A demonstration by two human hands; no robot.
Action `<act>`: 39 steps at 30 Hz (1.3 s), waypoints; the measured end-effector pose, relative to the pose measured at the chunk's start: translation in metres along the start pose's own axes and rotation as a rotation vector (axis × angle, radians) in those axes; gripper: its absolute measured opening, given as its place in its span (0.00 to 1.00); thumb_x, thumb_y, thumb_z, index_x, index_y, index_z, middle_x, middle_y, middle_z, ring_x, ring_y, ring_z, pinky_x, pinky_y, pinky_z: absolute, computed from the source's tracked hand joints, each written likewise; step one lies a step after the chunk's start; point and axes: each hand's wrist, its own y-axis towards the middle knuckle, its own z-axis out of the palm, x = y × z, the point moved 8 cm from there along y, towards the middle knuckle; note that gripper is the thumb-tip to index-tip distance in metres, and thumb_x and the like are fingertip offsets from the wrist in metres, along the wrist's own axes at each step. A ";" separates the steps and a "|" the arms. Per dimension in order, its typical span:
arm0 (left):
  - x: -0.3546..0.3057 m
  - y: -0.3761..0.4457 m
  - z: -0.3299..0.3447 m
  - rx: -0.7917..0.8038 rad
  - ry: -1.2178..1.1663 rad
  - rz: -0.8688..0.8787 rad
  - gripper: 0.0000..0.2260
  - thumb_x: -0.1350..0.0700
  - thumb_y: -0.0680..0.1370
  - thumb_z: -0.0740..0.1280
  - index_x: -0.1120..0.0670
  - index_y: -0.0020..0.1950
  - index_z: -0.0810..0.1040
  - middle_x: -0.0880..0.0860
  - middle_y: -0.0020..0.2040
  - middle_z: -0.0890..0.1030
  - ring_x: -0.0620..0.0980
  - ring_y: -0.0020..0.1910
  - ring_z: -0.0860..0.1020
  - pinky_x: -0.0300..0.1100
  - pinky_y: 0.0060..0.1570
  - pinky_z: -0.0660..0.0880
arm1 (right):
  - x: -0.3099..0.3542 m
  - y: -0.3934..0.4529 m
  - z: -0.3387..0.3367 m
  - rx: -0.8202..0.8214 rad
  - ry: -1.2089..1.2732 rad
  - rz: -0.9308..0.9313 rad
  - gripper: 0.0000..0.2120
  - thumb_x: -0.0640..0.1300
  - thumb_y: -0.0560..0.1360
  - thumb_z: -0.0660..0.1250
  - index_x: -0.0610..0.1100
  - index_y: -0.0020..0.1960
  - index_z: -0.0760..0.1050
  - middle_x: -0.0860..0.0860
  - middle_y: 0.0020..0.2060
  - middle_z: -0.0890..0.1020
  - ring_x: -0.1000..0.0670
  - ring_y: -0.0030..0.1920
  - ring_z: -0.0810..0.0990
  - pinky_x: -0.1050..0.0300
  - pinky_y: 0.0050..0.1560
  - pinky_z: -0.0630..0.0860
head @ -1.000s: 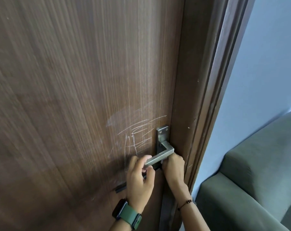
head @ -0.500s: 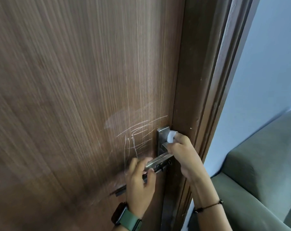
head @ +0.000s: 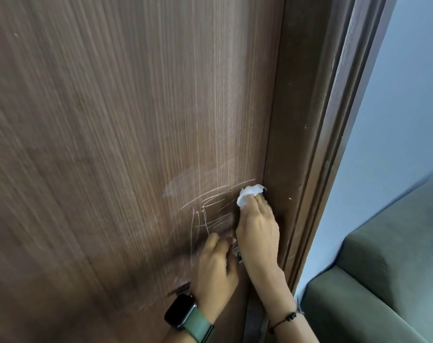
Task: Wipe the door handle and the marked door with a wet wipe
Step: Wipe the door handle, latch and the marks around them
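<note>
Head view: right hand (head: 257, 226) clamped on wet wipe (head: 249, 193), pressed at handle plate, lower centre-right. Left hand (head: 214, 266) curled around door handle (head: 237, 252), mostly hidden. Step: handle wiping, likely near done. Next: sweep wipe left over chalk marks (head: 205, 209) on door (head: 111, 144). Frame (head: 307, 144) tight right; open panel left.

left wrist: smartwatch (head: 179, 311), black rectangular face, green strap (head: 200, 328)
right wrist: thin black cord bracelet (head: 284, 320), small dark beads
sleeves: none in view, forearms bare
left hand (head: 216, 268): no rings seen
right hand (head: 257, 231): no rings seen
</note>
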 end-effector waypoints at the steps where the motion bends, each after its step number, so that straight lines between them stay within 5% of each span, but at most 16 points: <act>1: -0.001 0.001 0.001 0.017 0.040 0.004 0.13 0.60 0.72 0.58 0.58 0.54 0.76 0.58 0.49 0.76 0.58 0.46 0.77 0.53 0.45 0.75 | -0.003 -0.002 0.000 -0.007 -0.008 0.008 0.05 0.28 0.71 0.64 0.34 0.45 0.76 0.39 0.45 0.82 0.37 0.47 0.80 0.47 0.42 0.79; 8: -0.019 0.024 0.027 0.192 0.272 0.037 0.11 0.57 0.75 0.57 0.56 0.55 0.72 0.56 0.53 0.75 0.55 0.53 0.74 0.48 0.47 0.71 | -0.044 -0.008 0.003 -0.049 0.042 0.141 0.05 0.25 0.68 0.65 0.31 0.36 0.74 0.36 0.33 0.79 0.37 0.32 0.78 0.49 0.30 0.73; 13: -0.018 0.024 0.037 0.195 0.334 0.000 0.08 0.57 0.73 0.58 0.55 0.52 0.71 0.55 0.52 0.76 0.58 0.48 0.77 0.45 0.35 0.65 | -0.048 -0.006 0.000 -0.046 0.172 0.163 0.07 0.31 0.75 0.61 0.34 0.41 0.76 0.44 0.33 0.78 0.53 0.32 0.71 0.71 0.31 0.63; 21: -0.010 0.027 0.046 0.199 0.497 -0.085 0.08 0.53 0.75 0.57 0.54 0.48 0.72 0.56 0.48 0.82 0.60 0.48 0.80 0.44 0.35 0.65 | -0.066 -0.022 0.013 0.090 0.295 0.290 0.18 0.35 0.78 0.58 0.52 0.34 0.65 0.57 0.28 0.69 0.59 0.28 0.67 0.69 0.31 0.65; 24: -0.004 0.024 0.042 0.174 0.526 -0.160 0.09 0.47 0.71 0.65 0.53 0.41 0.75 0.56 0.35 0.84 0.57 0.35 0.82 0.42 0.29 0.72 | -0.071 -0.026 0.012 0.039 0.334 0.332 0.12 0.36 0.79 0.59 0.49 0.39 0.69 0.56 0.30 0.72 0.59 0.29 0.69 0.74 0.32 0.65; 27: 0.003 0.015 0.053 0.146 0.535 -0.134 0.13 0.44 0.66 0.67 0.51 0.30 0.74 0.54 0.18 0.75 0.52 0.15 0.73 0.36 0.15 0.66 | -0.075 -0.035 0.012 -0.030 0.419 0.392 0.09 0.38 0.78 0.62 0.48 0.45 0.78 0.58 0.35 0.77 0.62 0.34 0.75 0.75 0.36 0.68; 32: 0.014 0.011 0.070 -0.049 0.377 -0.165 0.13 0.48 0.70 0.55 0.51 0.31 0.74 0.52 0.19 0.75 0.51 0.16 0.72 0.36 0.17 0.68 | -0.083 -0.037 0.022 -0.028 0.462 0.467 0.10 0.41 0.78 0.62 0.45 0.53 0.81 0.54 0.45 0.84 0.61 0.44 0.78 0.63 0.48 0.77; 35: 0.023 0.009 0.081 -0.167 0.346 -0.145 0.23 0.46 0.77 0.51 0.54 0.34 0.79 0.53 0.22 0.79 0.51 0.18 0.74 0.37 0.20 0.70 | -0.083 -0.040 0.024 -0.058 0.433 0.447 0.12 0.41 0.77 0.64 0.45 0.59 0.79 0.54 0.51 0.83 0.61 0.51 0.78 0.68 0.52 0.74; 39: 0.032 0.023 0.078 -0.245 0.386 -0.134 0.17 0.49 0.72 0.59 0.57 0.36 0.82 0.54 0.25 0.82 0.52 0.21 0.77 0.39 0.24 0.73 | -0.078 -0.027 0.037 0.016 0.393 0.382 0.14 0.38 0.76 0.65 0.44 0.61 0.77 0.50 0.56 0.82 0.60 0.56 0.74 0.79 0.55 0.64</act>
